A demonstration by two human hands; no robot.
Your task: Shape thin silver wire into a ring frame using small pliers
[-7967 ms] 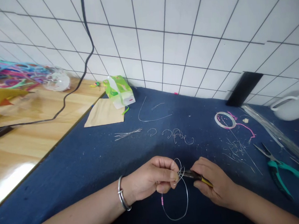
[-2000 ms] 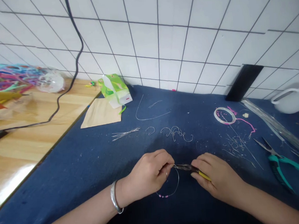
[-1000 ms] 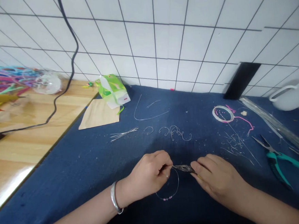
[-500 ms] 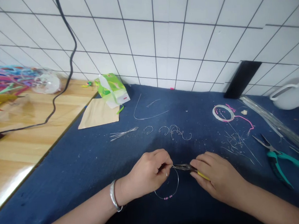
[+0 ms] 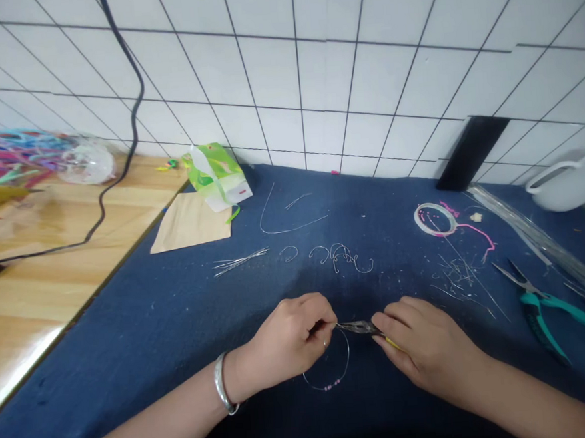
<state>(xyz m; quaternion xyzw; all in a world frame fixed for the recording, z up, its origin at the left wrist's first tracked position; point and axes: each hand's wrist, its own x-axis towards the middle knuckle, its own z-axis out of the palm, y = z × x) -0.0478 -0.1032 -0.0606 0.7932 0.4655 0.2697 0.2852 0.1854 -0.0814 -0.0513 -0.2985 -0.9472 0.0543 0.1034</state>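
Note:
My left hand [image 5: 300, 332] pinches a thin wire loop [image 5: 349, 358] near its upper end. Several small pink beads [image 5: 331, 385] sit at the bottom of the loop, which hangs below my fingers. Closed round a pair of needle-nose pliers [image 5: 360, 327] with yellow on the handle is my right hand [image 5: 422, 350]. The plier tips point left and meet the wire right at my left fingertips. What exactly lies between the jaws is too small to make out. Curled wire pieces [image 5: 345, 256] lie on the blue cloth beyond my hands.
Straight wires [image 5: 240, 261] and a beige sheet [image 5: 192, 220] lie to the left, by a green packet [image 5: 216, 174]. On the right are a round bead dish [image 5: 435, 219], wire scraps [image 5: 457, 277], teal pliers [image 5: 541, 302] and a white cup [image 5: 568, 183]. A black cable [image 5: 135, 116] hangs at left.
The view has shifted very slightly. Both hands keep their hold near the same spot, and the beads at the bottom of the loop have swung a little to the right.

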